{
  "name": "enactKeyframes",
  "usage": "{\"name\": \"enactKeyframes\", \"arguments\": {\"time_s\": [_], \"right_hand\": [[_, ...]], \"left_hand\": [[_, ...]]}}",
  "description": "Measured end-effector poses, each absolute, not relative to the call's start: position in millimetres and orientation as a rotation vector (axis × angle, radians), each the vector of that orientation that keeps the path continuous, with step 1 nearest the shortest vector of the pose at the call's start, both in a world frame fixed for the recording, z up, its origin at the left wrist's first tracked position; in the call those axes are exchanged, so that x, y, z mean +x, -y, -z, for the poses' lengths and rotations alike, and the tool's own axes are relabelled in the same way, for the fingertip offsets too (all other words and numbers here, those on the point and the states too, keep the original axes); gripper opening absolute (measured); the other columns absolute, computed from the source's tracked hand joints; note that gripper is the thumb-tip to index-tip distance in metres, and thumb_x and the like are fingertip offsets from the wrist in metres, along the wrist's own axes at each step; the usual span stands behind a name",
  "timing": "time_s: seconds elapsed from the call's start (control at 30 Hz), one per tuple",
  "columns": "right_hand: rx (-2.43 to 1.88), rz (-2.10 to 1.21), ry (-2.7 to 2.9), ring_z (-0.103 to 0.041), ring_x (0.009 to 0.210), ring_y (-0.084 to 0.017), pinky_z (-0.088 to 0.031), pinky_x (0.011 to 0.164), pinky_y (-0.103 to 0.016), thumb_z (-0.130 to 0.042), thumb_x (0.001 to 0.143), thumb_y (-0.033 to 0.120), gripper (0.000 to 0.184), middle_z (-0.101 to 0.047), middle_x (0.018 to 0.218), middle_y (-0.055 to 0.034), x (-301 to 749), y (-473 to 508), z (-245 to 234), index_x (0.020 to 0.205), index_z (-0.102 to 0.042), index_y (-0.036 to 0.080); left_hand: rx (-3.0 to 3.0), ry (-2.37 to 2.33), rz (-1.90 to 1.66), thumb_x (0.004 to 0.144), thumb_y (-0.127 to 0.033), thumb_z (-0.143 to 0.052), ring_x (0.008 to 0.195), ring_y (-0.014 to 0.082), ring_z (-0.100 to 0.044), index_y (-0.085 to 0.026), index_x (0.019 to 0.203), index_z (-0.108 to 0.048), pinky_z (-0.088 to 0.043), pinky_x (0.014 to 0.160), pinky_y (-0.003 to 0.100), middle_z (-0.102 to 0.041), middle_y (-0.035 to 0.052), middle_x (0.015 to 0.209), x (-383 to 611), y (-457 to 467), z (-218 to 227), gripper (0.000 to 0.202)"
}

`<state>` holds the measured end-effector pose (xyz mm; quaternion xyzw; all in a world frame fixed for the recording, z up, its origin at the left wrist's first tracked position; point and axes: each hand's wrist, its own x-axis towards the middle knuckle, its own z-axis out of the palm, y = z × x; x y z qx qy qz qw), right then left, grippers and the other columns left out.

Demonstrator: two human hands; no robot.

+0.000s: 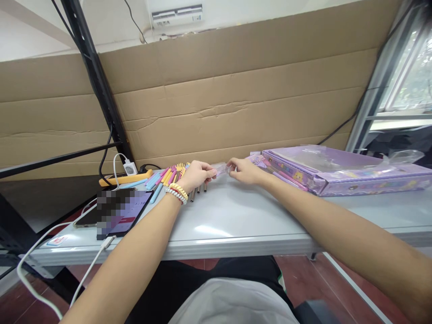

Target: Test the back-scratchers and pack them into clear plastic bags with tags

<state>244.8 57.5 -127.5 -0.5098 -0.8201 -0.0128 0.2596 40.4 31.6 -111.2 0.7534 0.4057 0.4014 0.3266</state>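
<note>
A small clear plastic wrapper (221,169) stretches between my two hands above the white table. My left hand (197,174) pinches its left end between thumb and fingers; yellow and pale coiled bands circle that wrist. At the other end, the fingertips of my right hand (245,171) are closed on the wrapper's edge. Colourful pens (162,177) in blue, pink, yellow and orange lie beside and partly behind my left hand, some with spiral tops. Several brownish pen ends stick out under that hand. Whether anything is inside the wrapper, I cannot tell.
A purple patterned box (344,173) lies at the right, with plastic film on top and pink and purple pens (286,177) along its left side. A tablet (133,216), a phone, white cables and a charger (130,167) occupy the left. Cardboard (236,90) walls the back.
</note>
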Motion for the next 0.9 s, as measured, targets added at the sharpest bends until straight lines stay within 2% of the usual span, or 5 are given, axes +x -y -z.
{"name": "enactKeyframes", "arguments": {"time_s": [0.07, 0.27, 0.57, 0.73, 0.9], "right_hand": [[-1.223, 0.160, 2.340, -0.058, 0.086, -0.018, -0.039, 0.070, -0.023, -0.058, 0.075, 0.016, 0.037, -0.062, 0.099, -0.0064, 243.5, -55.3, 130.7, 0.111, -0.054, 0.015], [-1.243, 0.485, 2.458, -0.055, 0.089, -0.020, -0.034, 0.065, -0.024, -0.050, 0.089, 0.035, 0.027, -0.058, 0.097, -0.0076, 228.5, -46.0, 135.3, 0.110, -0.059, 0.021], [-1.273, 0.650, 2.476, -0.055, 0.088, -0.022, -0.032, 0.063, -0.025, -0.047, 0.090, 0.028, 0.025, -0.057, 0.094, -0.0101, 225.5, -44.9, 133.8, 0.107, -0.063, 0.018], [-1.289, 0.602, 2.479, -0.057, 0.091, -0.022, -0.035, 0.065, -0.026, -0.050, 0.087, 0.025, 0.022, -0.058, 0.104, -0.0107, 225.6, -46.4, 135.4, 0.101, -0.065, 0.017], [-1.300, 0.489, 2.470, -0.058, 0.087, -0.021, -0.035, 0.063, -0.025, -0.056, 0.083, 0.036, 0.022, -0.062, 0.095, -0.0083, 224.9, -45.4, 136.5, 0.092, -0.064, 0.017]], "left_hand": [[1.996, -1.038, -0.993, 0.068, -0.030, -0.064, 0.045, 0.0076, -0.044, -0.012, 0.061, -0.063, -0.035, 0.047, 0.023, -0.053, -0.0003, 0.051, 40.8, -29.5, 111.3, 0.020], [2.054, -0.942, -0.932, 0.067, -0.034, -0.068, 0.049, 0.0083, -0.047, -0.012, 0.070, -0.065, -0.036, 0.050, 0.023, -0.054, -0.0014, 0.054, 43.9, -21.8, 109.8, 0.023], [2.137, -0.901, -0.785, 0.068, -0.045, -0.069, 0.048, 0.0082, -0.046, -0.014, 0.102, -0.064, -0.036, 0.045, 0.021, -0.053, -0.0034, 0.055, 44.2, -18.3, 110.8, 0.047], [2.119, -0.897, -0.818, 0.068, -0.044, -0.069, 0.051, 0.0084, -0.048, -0.015, 0.100, -0.064, -0.039, 0.047, 0.021, -0.053, -0.0039, 0.055, 47.8, -20.3, 116.3, 0.044], [2.054, -0.853, -0.832, 0.064, -0.039, -0.072, 0.051, 0.0077, -0.049, -0.010, 0.087, -0.065, -0.040, 0.050, 0.023, -0.056, -0.0016, 0.060, 52.9, -21.9, 120.9, 0.038]]}}
